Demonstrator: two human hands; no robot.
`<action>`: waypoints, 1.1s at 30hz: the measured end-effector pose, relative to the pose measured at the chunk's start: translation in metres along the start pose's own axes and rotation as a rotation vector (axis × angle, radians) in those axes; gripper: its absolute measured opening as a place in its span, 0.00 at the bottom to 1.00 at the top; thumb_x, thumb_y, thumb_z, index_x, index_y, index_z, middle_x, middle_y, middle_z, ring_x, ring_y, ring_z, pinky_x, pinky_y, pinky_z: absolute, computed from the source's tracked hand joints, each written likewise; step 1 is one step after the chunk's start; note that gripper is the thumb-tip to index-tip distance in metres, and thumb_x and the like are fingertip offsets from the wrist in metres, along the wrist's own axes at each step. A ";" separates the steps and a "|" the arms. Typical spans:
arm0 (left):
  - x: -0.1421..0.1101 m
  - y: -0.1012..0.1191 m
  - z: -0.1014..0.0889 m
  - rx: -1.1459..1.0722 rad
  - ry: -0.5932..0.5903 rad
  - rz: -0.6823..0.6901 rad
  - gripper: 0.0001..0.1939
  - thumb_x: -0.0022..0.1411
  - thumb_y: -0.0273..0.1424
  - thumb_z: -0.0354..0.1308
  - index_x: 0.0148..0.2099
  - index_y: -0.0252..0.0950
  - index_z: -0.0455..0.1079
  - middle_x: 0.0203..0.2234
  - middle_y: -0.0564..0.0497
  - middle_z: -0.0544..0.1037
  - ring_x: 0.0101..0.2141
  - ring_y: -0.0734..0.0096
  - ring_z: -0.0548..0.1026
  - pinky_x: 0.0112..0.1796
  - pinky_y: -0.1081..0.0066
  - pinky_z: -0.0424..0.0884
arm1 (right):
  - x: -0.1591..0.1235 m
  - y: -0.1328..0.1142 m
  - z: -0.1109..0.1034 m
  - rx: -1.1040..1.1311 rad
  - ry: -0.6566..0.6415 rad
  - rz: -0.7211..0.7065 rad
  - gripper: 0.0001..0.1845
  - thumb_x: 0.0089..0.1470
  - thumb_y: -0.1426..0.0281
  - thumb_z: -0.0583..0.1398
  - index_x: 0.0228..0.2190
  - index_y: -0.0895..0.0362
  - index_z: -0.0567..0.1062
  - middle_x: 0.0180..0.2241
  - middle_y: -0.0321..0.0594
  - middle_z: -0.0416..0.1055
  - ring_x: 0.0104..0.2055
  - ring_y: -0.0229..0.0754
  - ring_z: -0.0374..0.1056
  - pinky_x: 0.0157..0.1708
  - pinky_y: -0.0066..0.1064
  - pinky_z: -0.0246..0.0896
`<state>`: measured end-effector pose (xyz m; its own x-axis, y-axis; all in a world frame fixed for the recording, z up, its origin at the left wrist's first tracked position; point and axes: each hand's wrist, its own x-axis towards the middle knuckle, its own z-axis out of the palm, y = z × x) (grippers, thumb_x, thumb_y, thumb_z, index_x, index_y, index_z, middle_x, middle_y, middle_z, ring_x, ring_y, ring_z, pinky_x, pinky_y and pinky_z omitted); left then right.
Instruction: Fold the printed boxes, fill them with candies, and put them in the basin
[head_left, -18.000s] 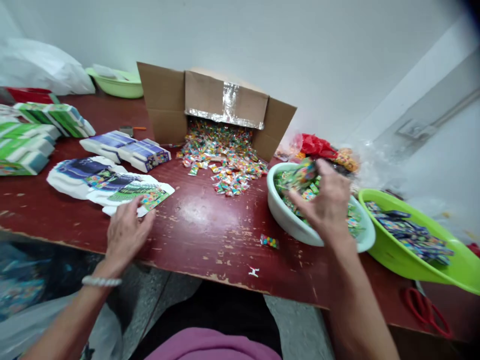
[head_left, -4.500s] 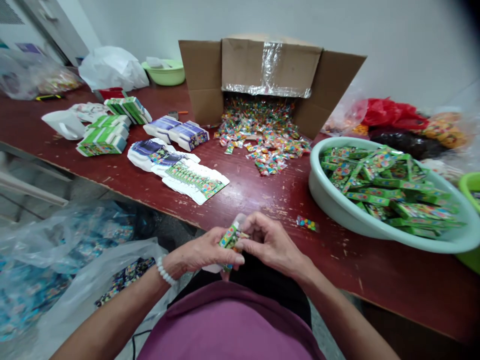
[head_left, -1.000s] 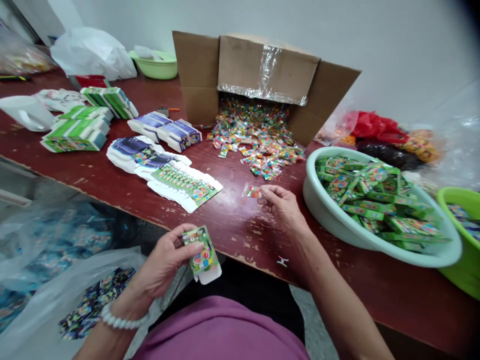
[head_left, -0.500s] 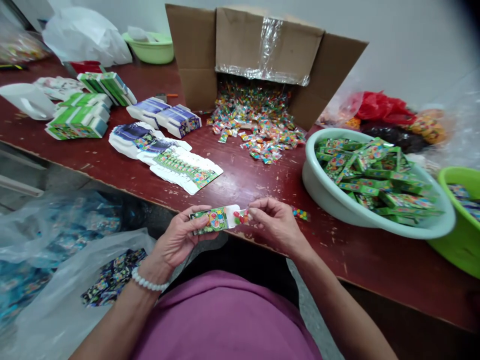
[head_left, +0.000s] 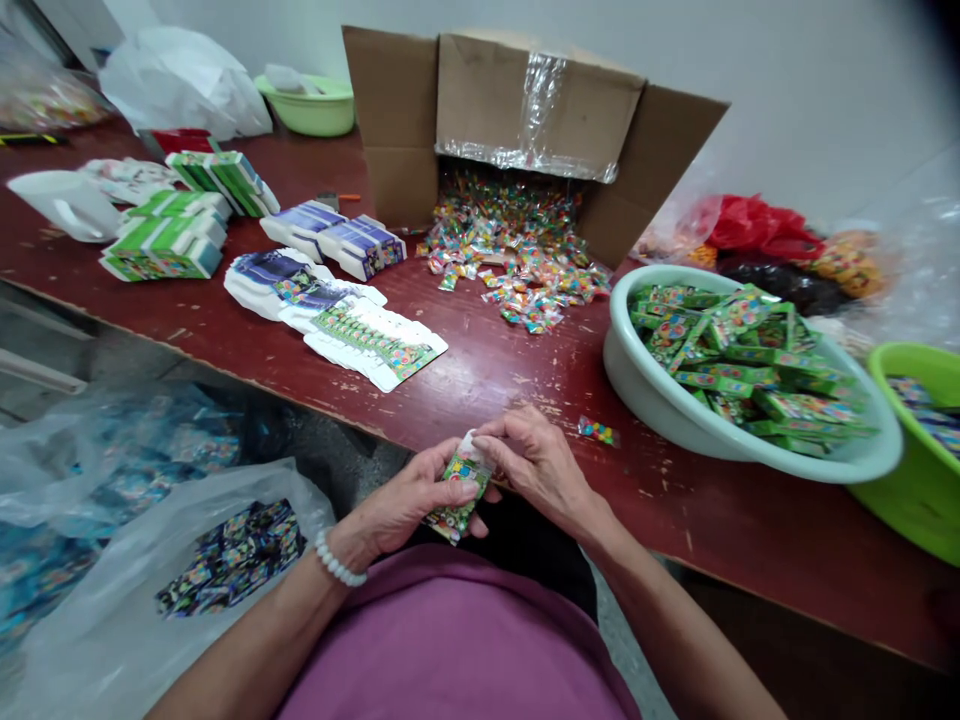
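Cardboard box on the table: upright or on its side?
On its side: the box has its open end facing out, flaps spread, and wrapped candies spill from it onto the table.

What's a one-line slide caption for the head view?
Left hand and right hand hold a small green printed carton near a pale basin of green cartons.

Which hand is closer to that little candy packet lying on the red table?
Right. The right hand is just left of the small clear packet of colourful candies, not touching it; the left hand is farther away, beyond the right hand.
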<state>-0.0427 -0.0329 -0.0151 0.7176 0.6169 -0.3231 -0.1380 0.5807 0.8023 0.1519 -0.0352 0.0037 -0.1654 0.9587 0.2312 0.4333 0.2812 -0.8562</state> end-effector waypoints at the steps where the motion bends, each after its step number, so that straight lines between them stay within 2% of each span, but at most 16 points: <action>1: 0.001 0.000 0.000 -0.015 0.022 0.016 0.20 0.60 0.35 0.66 0.53 0.39 0.68 0.38 0.48 0.79 0.26 0.71 0.80 0.29 0.75 0.73 | -0.001 0.000 -0.001 0.043 0.009 -0.007 0.10 0.60 0.64 0.61 0.31 0.51 0.82 0.36 0.40 0.76 0.41 0.44 0.70 0.46 0.37 0.63; 3: 0.003 0.001 -0.001 -0.040 0.088 0.043 0.20 0.61 0.37 0.65 0.53 0.40 0.67 0.35 0.49 0.80 0.24 0.71 0.79 0.27 0.74 0.73 | -0.004 0.003 -0.002 0.202 0.057 0.079 0.11 0.62 0.62 0.59 0.36 0.51 0.81 0.42 0.40 0.74 0.45 0.43 0.69 0.47 0.36 0.63; 5: 0.004 0.001 0.000 -0.083 0.155 0.036 0.19 0.63 0.45 0.61 0.49 0.37 0.69 0.32 0.47 0.80 0.23 0.69 0.78 0.26 0.73 0.73 | -0.007 0.007 0.000 0.406 0.089 0.260 0.13 0.60 0.58 0.61 0.42 0.52 0.78 0.41 0.39 0.74 0.40 0.41 0.70 0.41 0.34 0.65; 7: 0.005 0.001 0.002 -0.136 0.215 0.015 0.25 0.64 0.52 0.55 0.46 0.34 0.71 0.28 0.45 0.80 0.21 0.68 0.77 0.24 0.72 0.74 | -0.010 0.010 0.006 0.601 0.029 0.418 0.19 0.54 0.57 0.66 0.44 0.53 0.75 0.36 0.36 0.74 0.32 0.38 0.69 0.35 0.31 0.66; 9: 0.007 -0.001 0.004 -0.155 0.260 0.010 0.27 0.64 0.52 0.54 0.45 0.31 0.73 0.27 0.45 0.79 0.21 0.67 0.76 0.23 0.71 0.74 | -0.012 0.011 0.012 0.727 -0.059 0.471 0.23 0.50 0.57 0.70 0.44 0.54 0.74 0.32 0.35 0.74 0.29 0.36 0.69 0.32 0.29 0.65; 11: 0.008 -0.004 0.007 -0.121 0.299 0.054 0.24 0.62 0.49 0.58 0.46 0.32 0.73 0.26 0.47 0.79 0.21 0.68 0.75 0.22 0.71 0.74 | -0.012 0.011 0.020 0.798 -0.112 0.462 0.24 0.48 0.59 0.71 0.44 0.54 0.74 0.31 0.34 0.74 0.27 0.35 0.68 0.30 0.28 0.65; 13: 0.008 -0.005 0.010 -0.048 0.329 0.114 0.21 0.62 0.46 0.60 0.47 0.33 0.73 0.26 0.49 0.78 0.22 0.70 0.74 0.21 0.73 0.74 | -0.011 0.010 0.026 0.851 -0.122 0.446 0.21 0.47 0.61 0.72 0.42 0.54 0.76 0.31 0.33 0.74 0.25 0.33 0.67 0.28 0.26 0.65; 16: 0.008 -0.002 0.012 0.001 0.343 0.158 0.19 0.62 0.46 0.61 0.44 0.35 0.73 0.27 0.50 0.78 0.23 0.71 0.74 0.21 0.74 0.74 | -0.010 0.010 0.031 0.830 -0.013 0.386 0.12 0.48 0.63 0.72 0.32 0.55 0.79 0.34 0.35 0.75 0.25 0.32 0.67 0.25 0.25 0.64; 18: 0.007 0.002 0.011 -0.075 0.310 0.105 0.20 0.63 0.48 0.59 0.44 0.35 0.72 0.27 0.49 0.79 0.23 0.70 0.75 0.22 0.73 0.75 | -0.011 0.010 0.030 0.727 0.069 0.282 0.09 0.52 0.63 0.69 0.30 0.55 0.80 0.36 0.37 0.76 0.24 0.32 0.68 0.25 0.26 0.65; 21: 0.008 0.007 0.011 -0.241 0.273 -0.025 0.21 0.67 0.49 0.54 0.46 0.36 0.71 0.25 0.50 0.77 0.21 0.70 0.75 0.20 0.72 0.75 | -0.012 0.010 0.023 0.494 0.021 0.059 0.06 0.56 0.65 0.66 0.33 0.54 0.82 0.38 0.41 0.80 0.33 0.40 0.75 0.36 0.32 0.71; 23: 0.009 0.007 0.012 -0.290 0.286 -0.048 0.21 0.69 0.49 0.50 0.47 0.36 0.72 0.24 0.50 0.76 0.21 0.69 0.74 0.19 0.72 0.75 | -0.011 0.009 0.018 0.391 -0.020 0.007 0.06 0.57 0.66 0.66 0.31 0.54 0.83 0.37 0.42 0.81 0.41 0.44 0.76 0.44 0.36 0.70; 24: 0.009 0.007 0.012 -0.287 0.305 -0.037 0.22 0.70 0.48 0.49 0.49 0.36 0.73 0.24 0.50 0.76 0.22 0.69 0.74 0.19 0.72 0.74 | -0.011 0.009 0.017 0.397 -0.034 0.043 0.06 0.56 0.66 0.66 0.30 0.55 0.82 0.36 0.42 0.81 0.40 0.44 0.76 0.43 0.36 0.70; 28: 0.012 0.003 0.016 -0.184 0.352 -0.007 0.28 0.70 0.50 0.47 0.55 0.35 0.74 0.26 0.48 0.78 0.23 0.71 0.74 0.21 0.74 0.74 | -0.006 0.008 0.018 0.632 -0.099 0.320 0.10 0.49 0.63 0.71 0.31 0.56 0.81 0.30 0.37 0.79 0.23 0.34 0.69 0.26 0.28 0.66; 33: 0.013 -0.002 0.015 -0.117 0.327 -0.011 0.37 0.66 0.58 0.46 0.55 0.32 0.75 0.27 0.46 0.79 0.23 0.71 0.73 0.21 0.75 0.72 | -0.002 0.008 0.023 0.737 -0.135 0.374 0.13 0.49 0.61 0.71 0.31 0.58 0.82 0.30 0.40 0.80 0.22 0.33 0.67 0.23 0.26 0.62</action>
<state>-0.0228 -0.0340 -0.0137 0.4652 0.7372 -0.4901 -0.2223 0.6332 0.7414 0.1355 -0.0356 -0.0142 -0.2512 0.9569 -0.1458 -0.2015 -0.1990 -0.9590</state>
